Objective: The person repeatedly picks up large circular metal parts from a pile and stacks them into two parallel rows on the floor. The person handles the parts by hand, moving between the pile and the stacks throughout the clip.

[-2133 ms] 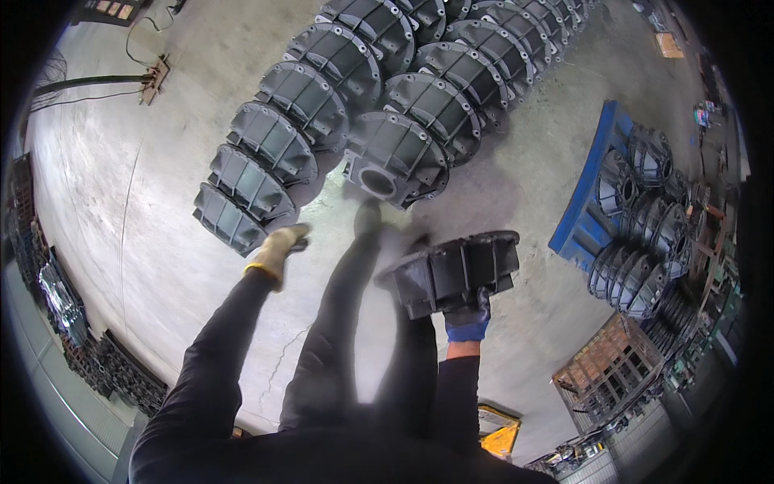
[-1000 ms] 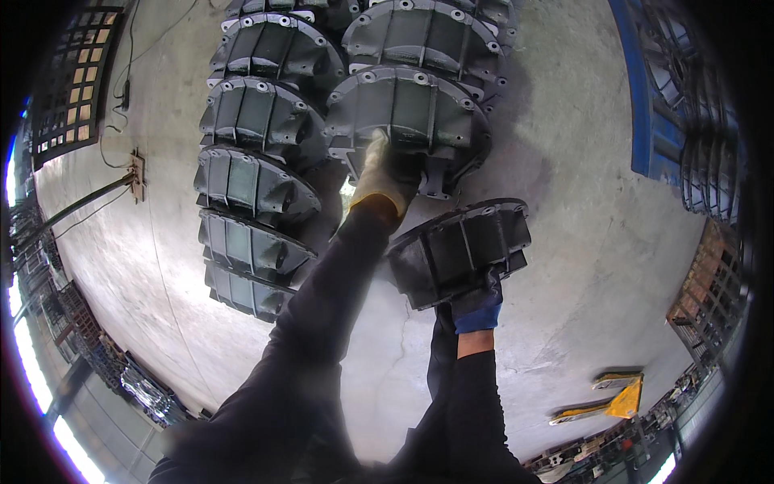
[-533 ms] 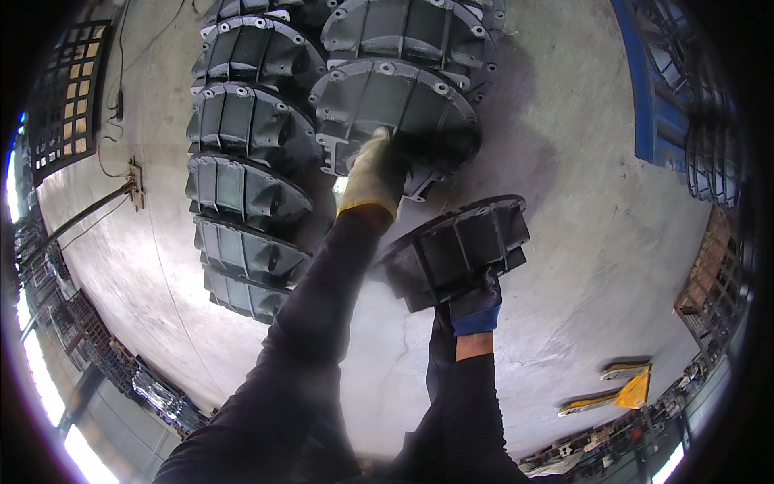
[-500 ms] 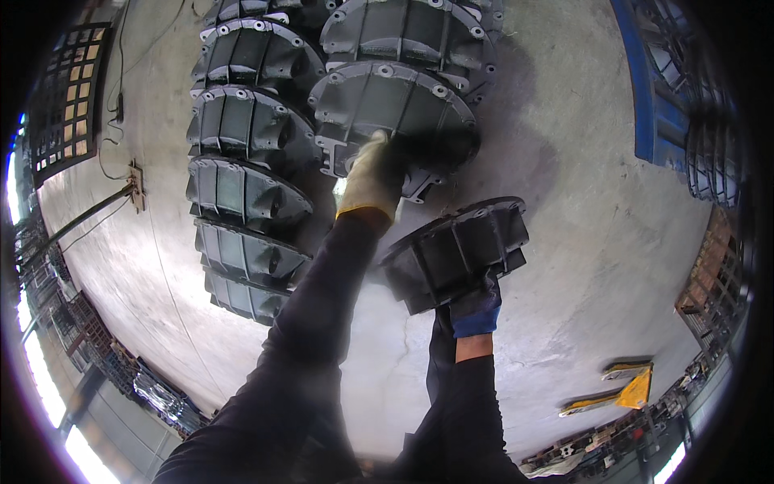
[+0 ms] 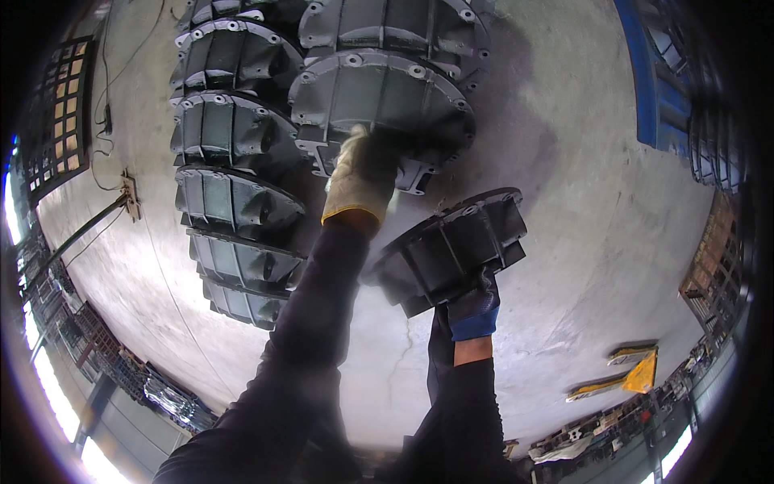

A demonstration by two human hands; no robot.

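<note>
My left hand point(image 5: 361, 173), in a cream glove with a yellow cuff edge, reaches to the near side of a large dark ribbed metal casting point(image 5: 379, 101) with a bolt-hole flange. The hand is closed against its lower edge, thumb up, its other fingers mostly hidden. In a black and blue glove, my right hand point(image 5: 474, 305) is closed on the near side of a separate dark ribbed casting point(image 5: 455, 250), which is tilted with its curved flange away from me. The right fingertips are hidden under that casting.
To the left runs a column of similar castings point(image 5: 230, 198), closely stacked. Blue metal equipment point(image 5: 641, 81) stands at the far right. A yellow pallet jack point(image 5: 641, 375) is at the lower right. A slatted dark frame point(image 5: 64, 113) and a pole with a bracket point(image 5: 127, 198) lie leftward.
The view has shifted slightly, so the castings in the rows appear further left. My left hand stays against its casting. The right hand still holds the other one, nearly in place.
</note>
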